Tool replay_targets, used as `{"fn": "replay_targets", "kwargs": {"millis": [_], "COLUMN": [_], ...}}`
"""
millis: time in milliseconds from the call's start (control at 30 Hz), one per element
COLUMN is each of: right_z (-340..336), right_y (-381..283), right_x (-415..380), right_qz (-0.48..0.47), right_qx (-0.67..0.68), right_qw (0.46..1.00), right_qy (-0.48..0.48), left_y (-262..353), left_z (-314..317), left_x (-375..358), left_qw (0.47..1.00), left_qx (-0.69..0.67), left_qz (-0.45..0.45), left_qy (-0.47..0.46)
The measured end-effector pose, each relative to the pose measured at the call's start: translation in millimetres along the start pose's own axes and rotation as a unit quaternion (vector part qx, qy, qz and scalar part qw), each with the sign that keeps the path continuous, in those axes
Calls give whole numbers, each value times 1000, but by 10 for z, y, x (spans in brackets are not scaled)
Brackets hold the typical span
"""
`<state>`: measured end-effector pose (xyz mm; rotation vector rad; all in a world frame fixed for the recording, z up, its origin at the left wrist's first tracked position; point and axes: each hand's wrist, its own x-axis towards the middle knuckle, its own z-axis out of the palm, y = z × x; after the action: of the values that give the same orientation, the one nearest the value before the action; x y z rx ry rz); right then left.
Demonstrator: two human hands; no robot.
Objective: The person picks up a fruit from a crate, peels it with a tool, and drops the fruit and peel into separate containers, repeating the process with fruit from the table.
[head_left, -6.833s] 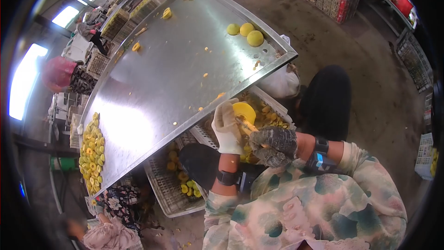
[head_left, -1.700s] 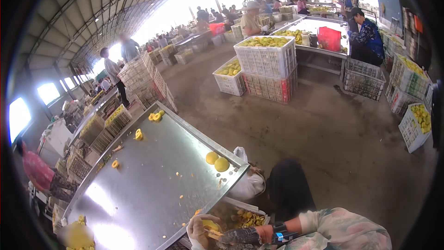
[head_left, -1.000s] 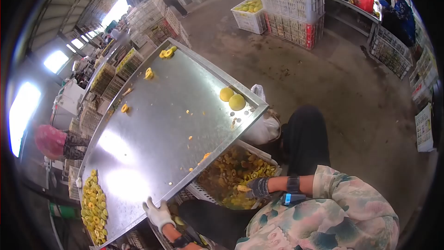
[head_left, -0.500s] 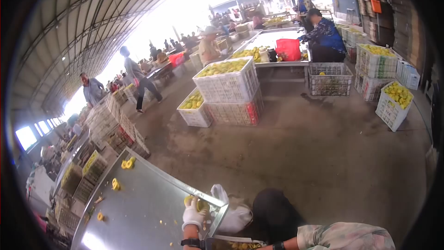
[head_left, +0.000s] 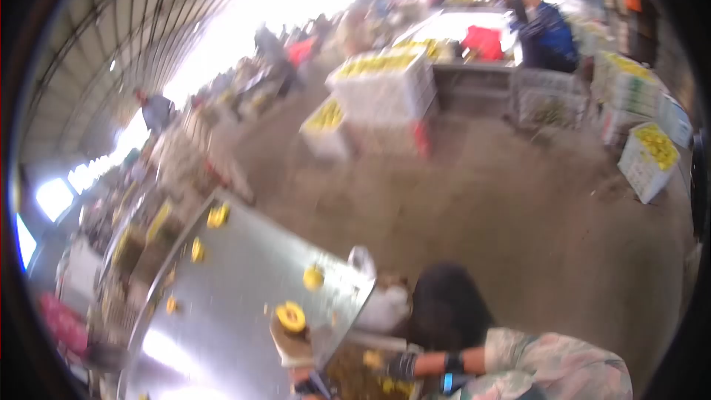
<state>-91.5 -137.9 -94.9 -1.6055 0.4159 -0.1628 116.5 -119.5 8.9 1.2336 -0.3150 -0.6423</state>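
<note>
Blurred view. Left hand (head_left: 294, 346), white-gloved, closed on one yellow fruit (head_left: 291, 316) above the steel table (head_left: 222, 304) near its right edge. Right hand (head_left: 402, 364), dark-gloved, over a crate of fruit pieces (head_left: 361, 379); grip unclear. One whole fruit (head_left: 313, 277) near the table's corner.

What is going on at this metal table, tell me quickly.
A person in a patterned top sits at the corner of a metal table. The left hand, in a white glove, holds a yellow fruit over the table. The right hand, in a dark glove, is down over a crate of fruit scraps; the picture is too blurred to tell what it holds. Another fruit lies near the table's corner. Stacked crates of fruit stand across the floor, with other people at work.
</note>
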Motion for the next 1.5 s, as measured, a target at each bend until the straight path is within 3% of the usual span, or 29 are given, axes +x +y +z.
{"fn": "replay_targets", "kwargs": {"millis": [33, 100, 233, 333, 533, 700, 933, 1033, 1100, 1233, 1300, 1333, 1400, 1500], "right_z": [4, 33, -9, 36, 172, 254, 303, 311, 343, 275, 240, 242, 257, 257], "right_y": [-23, -174, -825, -1204, -1535, -1588, -1539, -1501, -1473, -1354, -1399, -1354, -1251, -1272], "right_x": [-29, -104, -222, -261, -315, -319, -338, -352, -383, -428, -497, -484, -446, -496], "right_qz": [5, 31, 116, 168, 172, 127, 115, 160, 154, 155, 109, 110, 65, 63], "right_qx": [21, 74, 226, 203, 203, 216, 233, 249, 228, 276, 311, 312, 311, 314], "right_qw": [1000, 997, 966, 960, 958, 962, 962, 949, 954, 929, 918, 918, 916, 921], "right_qy": [8, 10, -42, -98, -110, -108, -84, -106, -120, -191, -221, -221, -245, -222], "left_y": [154, 266, 266, 167, 204, 142, 159, 159, 123, 201, 259, 267, 260, 243], "left_z": [-40, -126, -166, -266, -216, -197, -219, -223, -245, -250, -271, -245, -166, -85], "left_x": [-111, -386, -806, -954, -1271, -1376, -1506, -1528, -1506, -1546, -1565, -1587, -1634, -1687], "left_qw": [993, 982, 972, 972, 987, 985, 981, 976, 962, 981, 997, 997, 975, 962], "left_qx": [-110, -181, -235, -230, -140, -2, 37, 83, 113, 62, -1, -1, 145, 149], "left_qz": [-50, -54, -16, 3, 47, 151, 173, 189, 236, 177, 74, 72, 139, 183], "left_qy": [-14, 22, 0, 43, 63, 86, 75, 69, 78, 41, -8, -8, 97, 139]}}
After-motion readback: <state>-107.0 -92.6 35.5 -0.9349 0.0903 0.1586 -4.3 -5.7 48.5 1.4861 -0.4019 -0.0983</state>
